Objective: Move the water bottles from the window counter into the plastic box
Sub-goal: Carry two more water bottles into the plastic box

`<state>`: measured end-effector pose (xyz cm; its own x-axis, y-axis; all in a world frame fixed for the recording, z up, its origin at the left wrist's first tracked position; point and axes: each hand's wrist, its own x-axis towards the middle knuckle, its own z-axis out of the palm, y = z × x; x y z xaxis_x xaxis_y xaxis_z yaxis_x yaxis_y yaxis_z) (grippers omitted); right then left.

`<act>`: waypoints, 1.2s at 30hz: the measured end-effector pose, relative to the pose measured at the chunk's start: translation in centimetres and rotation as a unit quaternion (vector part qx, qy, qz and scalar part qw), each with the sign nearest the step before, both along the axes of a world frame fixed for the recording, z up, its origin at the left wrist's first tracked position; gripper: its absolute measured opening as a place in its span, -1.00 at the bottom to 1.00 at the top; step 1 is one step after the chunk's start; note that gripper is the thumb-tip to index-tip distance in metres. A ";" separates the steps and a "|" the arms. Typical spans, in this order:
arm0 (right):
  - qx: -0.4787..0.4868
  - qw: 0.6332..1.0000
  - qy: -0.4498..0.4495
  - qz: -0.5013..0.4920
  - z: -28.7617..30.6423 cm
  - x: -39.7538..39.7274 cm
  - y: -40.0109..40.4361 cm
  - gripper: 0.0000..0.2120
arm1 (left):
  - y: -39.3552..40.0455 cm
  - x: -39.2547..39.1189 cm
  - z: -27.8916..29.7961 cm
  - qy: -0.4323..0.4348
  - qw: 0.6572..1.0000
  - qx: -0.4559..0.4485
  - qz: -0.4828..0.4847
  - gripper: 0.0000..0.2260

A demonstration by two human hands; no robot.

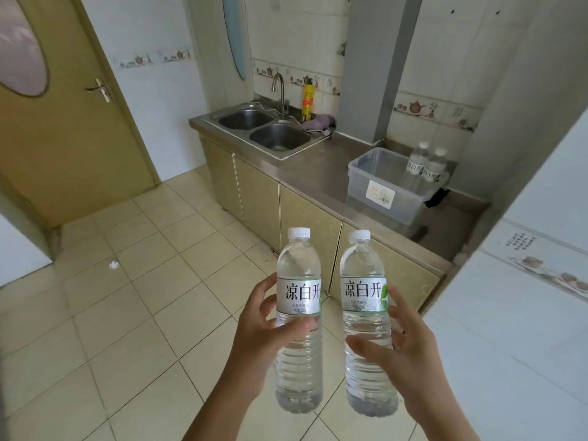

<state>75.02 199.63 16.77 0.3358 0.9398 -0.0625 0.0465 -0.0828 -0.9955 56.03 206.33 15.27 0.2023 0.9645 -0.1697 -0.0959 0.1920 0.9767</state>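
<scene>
While two clear plastic water bottles (426,165) stand in the translucent plastic box (380,192) on the steel tabletop (318,173), the left hand (261,342) and right hand (404,351) each wrap fingers around another upright bottle above the tiled floor (143,297).

Just the one camera here, worn on the person's head, wide-angle, tilted forward and down; the hands sit closest, low in frame around 6 o'clock; the steel counter (318,168) runs off toward 1 o'clock, well further out; the door (63,122) is up at 10 o'clock; the edges bend noticeably
</scene>
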 end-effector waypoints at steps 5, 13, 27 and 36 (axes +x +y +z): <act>-0.006 1.000 0.008 -0.013 -0.5 2.2 6.6 -0.17 | 7.0 2.2 -0.4 -0.004 1.000 -0.003 -0.013 -0.20; -0.016 0.997 -0.001 -0.079 -1.6 4.7 18.3 -0.15 | 20.9 5.5 -1.9 -0.021 0.996 0.007 -0.086 -0.26; 0.002 0.974 -0.024 -0.225 -0.5 11.3 32.0 -0.18 | 41.0 15.8 0.5 -0.029 0.970 0.030 -0.238 -0.23; 0.027 0.959 -0.064 -0.276 -0.6 21.4 38.2 -0.14 | 48.3 28.1 1.2 -0.053 0.957 0.028 -0.284 -0.24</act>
<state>96.46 237.81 16.15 0.7844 0.6177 0.0557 0.1325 -0.0792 -0.9880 84.13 254.65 16.45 0.7095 0.7012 -0.0705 -0.0900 0.1895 0.9778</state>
